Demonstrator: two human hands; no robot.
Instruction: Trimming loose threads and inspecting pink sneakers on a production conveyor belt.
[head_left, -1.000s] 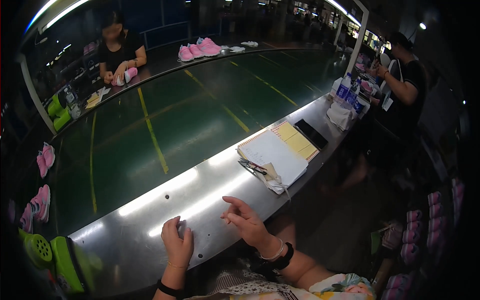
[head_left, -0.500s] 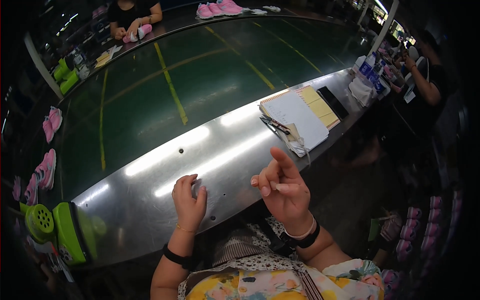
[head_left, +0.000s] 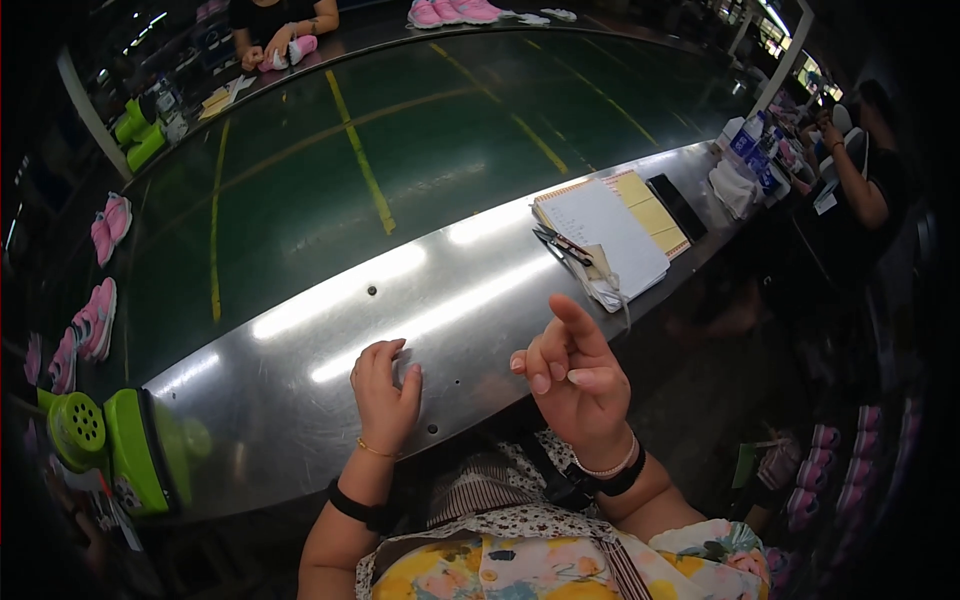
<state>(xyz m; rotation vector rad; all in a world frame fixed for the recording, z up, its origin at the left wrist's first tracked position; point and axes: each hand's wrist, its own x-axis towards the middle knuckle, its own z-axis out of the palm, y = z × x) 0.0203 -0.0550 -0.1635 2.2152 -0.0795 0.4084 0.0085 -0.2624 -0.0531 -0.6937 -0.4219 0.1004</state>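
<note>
Over the steel bench top, my left hand holds nothing, its fingers loosely bent and the thumb apart. My right hand is raised nearer the front edge, palm turned up toward me. Its index finger stretches out while the other fingers curl in, and nothing shows in it. Beyond the right hand lies a stack of white paper sheets on a yellow-edged pad. Dark thread snips and a small beige scrap rest on its left side.
A green belt with yellow lines runs behind the bench. Pink shoes stand at its left. A lime-green device sits at the bench's left end. A black phone-like slab lies beside the pad. Co-workers are at far left and right.
The view has shifted slightly, so the bench and belt appear a little farther right. My left hand's fingers lean somewhat more to the right. My right hand keeps its pose.
</note>
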